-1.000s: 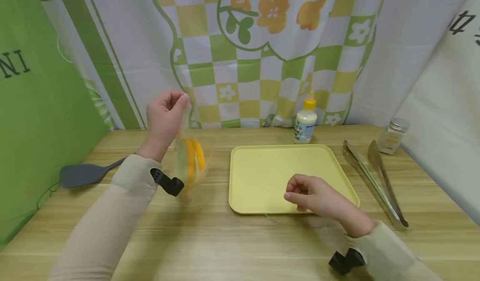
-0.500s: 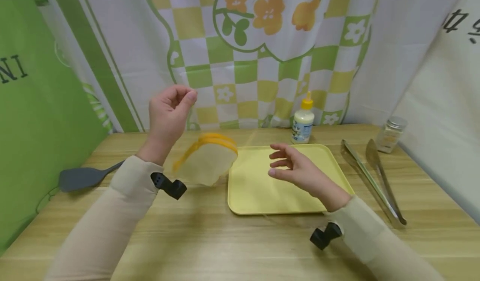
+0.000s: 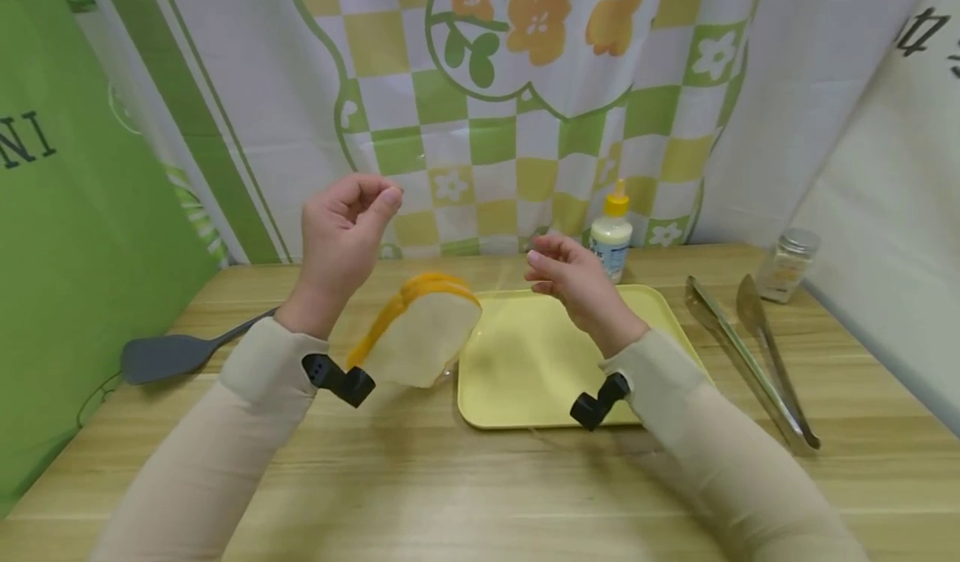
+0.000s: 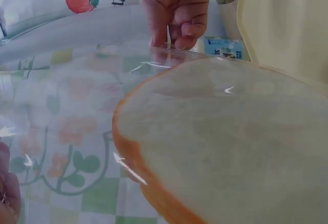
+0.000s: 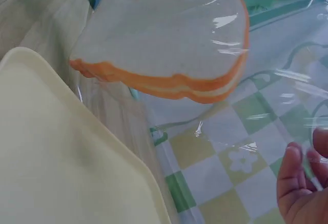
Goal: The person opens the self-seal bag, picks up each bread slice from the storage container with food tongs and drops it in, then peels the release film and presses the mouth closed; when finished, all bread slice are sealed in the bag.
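Note:
Two slices of white bread with orange crusts point(image 3: 427, 337) hang tilted inside a clear plastic bag point(image 5: 200, 126), above the wooden table. My left hand point(image 3: 345, 233), raised at the left, pinches the bag's upper edge between thumb and fingers. Across from it, my right hand point(image 3: 573, 283) is over the back of the yellow tray point(image 3: 525, 408). Its thumb and fingertips pinch the bag's other edge, as the left wrist view shows with the right hand point(image 4: 177, 19) at the film. The bag is stretched between both hands, with the bread lower and nearer the left.
A bottle with a yellow cap point(image 3: 611, 237) stands behind the tray. To the right lie metal tongs point(image 3: 742, 362) and another long metal utensil point(image 3: 780, 370), with a glass shaker jar point(image 3: 787, 266) behind. A grey spatula point(image 3: 168, 358) rests at the far left. Printed curtains close off the back.
My right hand has moved up and left from the tray's front to the bag's edge, and now pinches it. The bread has swung round to show its face. My left hand has shifted slightly right.

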{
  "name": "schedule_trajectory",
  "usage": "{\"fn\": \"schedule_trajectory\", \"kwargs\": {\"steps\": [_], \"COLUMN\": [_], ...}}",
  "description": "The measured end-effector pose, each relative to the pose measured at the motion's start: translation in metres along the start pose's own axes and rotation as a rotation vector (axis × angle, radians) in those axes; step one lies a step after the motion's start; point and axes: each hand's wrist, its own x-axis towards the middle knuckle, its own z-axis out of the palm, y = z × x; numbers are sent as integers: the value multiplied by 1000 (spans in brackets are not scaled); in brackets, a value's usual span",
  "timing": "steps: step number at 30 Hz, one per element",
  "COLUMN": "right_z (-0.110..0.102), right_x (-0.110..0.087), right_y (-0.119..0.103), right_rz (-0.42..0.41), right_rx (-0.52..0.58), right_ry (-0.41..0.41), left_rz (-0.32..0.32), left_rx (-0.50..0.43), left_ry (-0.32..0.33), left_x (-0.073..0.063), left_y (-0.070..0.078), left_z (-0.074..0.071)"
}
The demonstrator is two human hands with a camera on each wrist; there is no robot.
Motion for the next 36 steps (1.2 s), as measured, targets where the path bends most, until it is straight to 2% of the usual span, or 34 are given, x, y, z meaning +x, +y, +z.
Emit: {"fn": "schedule_trajectory", "kwargs": {"steps": [3, 6, 10, 14, 16, 18, 22, 25, 29, 36], "right_z": [6, 14, 24, 30, 30, 29, 26, 22, 16, 9], "right_x": [6, 10, 10, 5, 3, 2, 0, -1, -3, -7], "right_y": [-3, -13, -34, -53, -60, -63, -58, -51, -49, -61], "right_rz": [-25, -110, -237, -330, -359, -373, -326, -283, -321, -450], "right_rx": [49, 54, 0, -39, -45, -66, -129, -164, -182, -209], "right_ry": [15, 29, 15, -20, -29, -35, -54, -61, -38, 33], "left_rz": [12, 16, 6, -29, -75, -128, -272, -336, -311, -226], "left_rx": [10, -8, -119, -249, -296, -304, -314, -341, -362, -343], "left_ry": [16, 55, 158, 272, 311, 336, 358, 376, 374, 296], "left_x": [0, 0, -1, -8, -13, -21, -39, -50, -51, -43], "left_y": [-2, -5, -6, -7, -10, -16, -32, -40, -41, -32], "left_z": [-1, -3, -11, -21, -24, -26, -25, -23, -22, -27]}}
